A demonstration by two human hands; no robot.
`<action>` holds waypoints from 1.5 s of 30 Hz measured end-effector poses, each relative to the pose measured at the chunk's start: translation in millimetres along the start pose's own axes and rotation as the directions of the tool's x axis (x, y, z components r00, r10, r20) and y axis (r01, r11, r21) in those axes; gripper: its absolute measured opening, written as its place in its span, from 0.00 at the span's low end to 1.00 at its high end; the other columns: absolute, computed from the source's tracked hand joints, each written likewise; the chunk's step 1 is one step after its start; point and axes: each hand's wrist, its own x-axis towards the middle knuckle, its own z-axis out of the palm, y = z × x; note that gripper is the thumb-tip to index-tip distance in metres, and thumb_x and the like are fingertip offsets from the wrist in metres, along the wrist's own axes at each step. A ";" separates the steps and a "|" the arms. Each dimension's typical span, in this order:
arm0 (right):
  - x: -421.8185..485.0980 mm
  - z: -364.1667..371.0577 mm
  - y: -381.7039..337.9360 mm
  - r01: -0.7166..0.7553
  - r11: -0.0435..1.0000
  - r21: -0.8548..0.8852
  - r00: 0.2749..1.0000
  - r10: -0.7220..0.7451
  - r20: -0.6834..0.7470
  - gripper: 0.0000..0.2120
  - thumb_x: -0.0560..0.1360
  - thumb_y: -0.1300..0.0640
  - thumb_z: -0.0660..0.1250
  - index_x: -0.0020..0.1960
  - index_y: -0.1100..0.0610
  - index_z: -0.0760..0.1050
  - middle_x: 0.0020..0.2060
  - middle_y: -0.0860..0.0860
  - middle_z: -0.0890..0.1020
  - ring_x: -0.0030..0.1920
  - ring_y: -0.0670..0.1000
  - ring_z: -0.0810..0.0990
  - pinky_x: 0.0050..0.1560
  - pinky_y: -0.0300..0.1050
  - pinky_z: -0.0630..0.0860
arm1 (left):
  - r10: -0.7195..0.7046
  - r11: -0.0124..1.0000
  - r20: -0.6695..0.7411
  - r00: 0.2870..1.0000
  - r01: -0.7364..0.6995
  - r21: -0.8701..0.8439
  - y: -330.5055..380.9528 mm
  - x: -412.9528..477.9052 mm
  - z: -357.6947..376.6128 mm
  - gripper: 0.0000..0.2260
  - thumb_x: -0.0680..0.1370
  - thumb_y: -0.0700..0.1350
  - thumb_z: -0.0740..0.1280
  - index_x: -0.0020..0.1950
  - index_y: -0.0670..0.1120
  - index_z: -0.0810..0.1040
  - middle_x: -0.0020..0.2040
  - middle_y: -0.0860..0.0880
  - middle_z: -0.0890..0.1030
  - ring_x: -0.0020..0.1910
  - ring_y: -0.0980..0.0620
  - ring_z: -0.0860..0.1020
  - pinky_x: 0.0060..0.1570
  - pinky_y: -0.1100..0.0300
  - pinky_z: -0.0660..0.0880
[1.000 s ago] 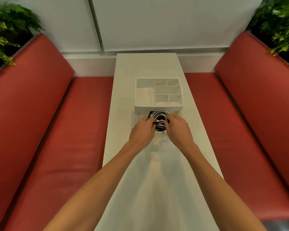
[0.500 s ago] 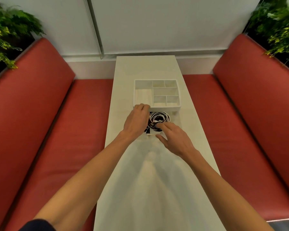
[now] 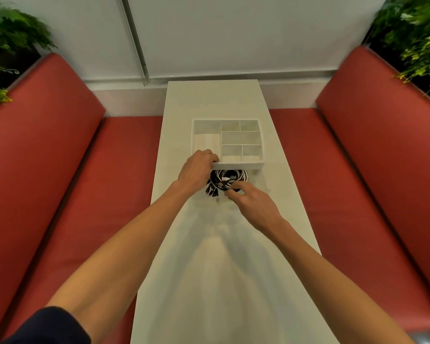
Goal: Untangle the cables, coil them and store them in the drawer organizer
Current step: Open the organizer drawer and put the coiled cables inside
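Observation:
A white drawer organizer (image 3: 236,165) with several compartments stands on the narrow white table (image 3: 233,269). Below its front edge a clear drawer is pulled out, holding coiled black and white cables (image 3: 227,181). My left hand (image 3: 196,170) grips the organizer's front left rim, fingers curled over the edge. My right hand (image 3: 252,204) rests at the drawer's near side, fingertips touching the front of the cable coil; whether it pinches a cable is not visible.
Red padded benches (image 3: 60,170) flank the table on both sides. Green plants (image 3: 8,45) sit behind the backrests at the far left and far right. A white wall closes the far end of the table.
My left hand left the cables and moved up to grip the organizer's front left rim. My right hand drew back slightly toward me, staying at the coil's near edge.

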 end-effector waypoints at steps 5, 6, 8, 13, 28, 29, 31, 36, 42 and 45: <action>25.2 -1.3 -3.9 -0.020 0.999 -0.029 1.000 0.019 -0.020 0.19 0.78 0.65 0.75 0.66 0.54 0.79 0.64 0.56 0.81 0.59 0.60 0.83 0.35 0.50 0.78 | -0.015 1.000 0.003 1.000 0.015 0.007 1.8 0.7 -1.5 0.21 0.77 0.27 0.64 0.63 0.45 0.84 0.55 0.47 0.82 0.52 0.43 0.77 0.45 0.50 0.74; 30.7 -0.1 -3.3 -0.024 0.999 -0.029 0.999 0.023 -0.032 0.19 0.79 0.65 0.74 0.67 0.54 0.78 0.64 0.56 0.81 0.59 0.60 0.82 0.35 0.50 0.77 | -0.017 1.000 0.010 1.000 0.017 0.004 2.0 0.8 -2.3 0.21 0.77 0.27 0.64 0.63 0.45 0.84 0.55 0.46 0.82 0.52 0.43 0.77 0.45 0.50 0.74; 40.2 2.4 -0.2 -0.032 0.999 -0.017 0.998 0.031 -0.048 0.21 0.79 0.65 0.73 0.70 0.53 0.77 0.63 0.56 0.81 0.58 0.60 0.82 0.35 0.50 0.75 | -0.018 1.000 0.016 1.000 0.019 -0.008 2.7 0.1 -4.1 0.20 0.76 0.28 0.66 0.62 0.45 0.84 0.54 0.46 0.82 0.51 0.42 0.78 0.44 0.49 0.74; 45.9 5.0 3.9 -0.022 0.999 -0.030 0.995 0.019 -0.096 0.22 0.80 0.60 0.74 0.72 0.50 0.75 0.62 0.54 0.81 0.56 0.58 0.83 0.37 0.51 0.80 | -0.023 1.000 0.010 1.000 0.023 -0.018 5.3 -4.7 -3.8 0.16 0.79 0.31 0.66 0.62 0.45 0.84 0.55 0.46 0.81 0.53 0.43 0.78 0.45 0.50 0.74; -8.1 0.3 73.1 -0.471 0.554 0.686 0.800 0.596 0.068 0.49 0.71 0.50 0.84 0.84 0.54 0.61 0.79 0.50 0.70 0.76 0.51 0.72 0.77 0.54 0.71 | -0.551 0.602 -0.035 0.834 0.368 -0.709 -8.7 -88.4 30.7 0.35 0.78 0.36 0.72 0.82 0.46 0.61 0.75 0.47 0.73 0.74 0.49 0.71 0.76 0.51 0.68; -4.9 3.9 75.7 -0.484 0.546 0.684 0.815 0.566 0.125 0.52 0.70 0.49 0.85 0.85 0.53 0.58 0.81 0.50 0.69 0.78 0.52 0.70 0.78 0.55 0.70 | -0.541 0.594 0.046 0.840 0.420 -0.686 -14.1 -83.6 33.8 0.40 0.77 0.39 0.75 0.84 0.47 0.57 0.78 0.47 0.69 0.77 0.47 0.69 0.77 0.50 0.67; 3.0 10.0 79.2 -0.476 0.556 0.682 0.846 0.503 0.180 0.55 0.70 0.49 0.86 0.86 0.50 0.56 0.82 0.48 0.67 0.80 0.51 0.68 0.79 0.55 0.69 | -0.489 0.637 0.144 0.860 0.465 -0.615 -24.0 -72.5 35.9 0.48 0.75 0.43 0.79 0.86 0.48 0.52 0.81 0.49 0.66 0.78 0.47 0.67 0.78 0.48 0.66; 21.7 17.7 87.0 -0.398 0.587 0.705 0.896 0.413 0.162 0.44 0.71 0.55 0.84 0.81 0.48 0.65 0.72 0.42 0.79 0.71 0.46 0.77 0.74 0.47 0.74 | -0.374 0.724 0.145 0.916 0.386 -0.571 -38.5 -48.5 28.2 0.41 0.71 0.43 0.83 0.79 0.49 0.67 0.72 0.52 0.77 0.70 0.50 0.75 0.67 0.58 0.71; 33.0 19.1 87.2 -0.445 0.543 0.713 0.847 0.513 0.138 0.35 0.71 0.56 0.85 0.73 0.55 0.74 0.64 0.49 0.84 0.65 0.49 0.82 0.69 0.43 0.76 | -0.453 0.730 0.057 0.890 0.407 -0.549 -39.3 -38.9 32.7 0.27 0.70 0.44 0.84 0.66 0.46 0.79 0.57 0.50 0.86 0.57 0.48 0.83 0.65 0.51 0.78; 39.4 21.7 82.9 -0.475 0.537 0.698 0.810 0.576 0.109 0.31 0.72 0.53 0.85 0.69 0.56 0.75 0.61 0.52 0.85 0.62 0.53 0.84 0.66 0.48 0.80 | -0.511 0.715 0.000 0.860 0.425 -0.555 -33.8 -34.9 36.3 0.20 0.71 0.44 0.84 0.58 0.46 0.80 0.49 0.50 0.85 0.49 0.45 0.83 0.56 0.49 0.82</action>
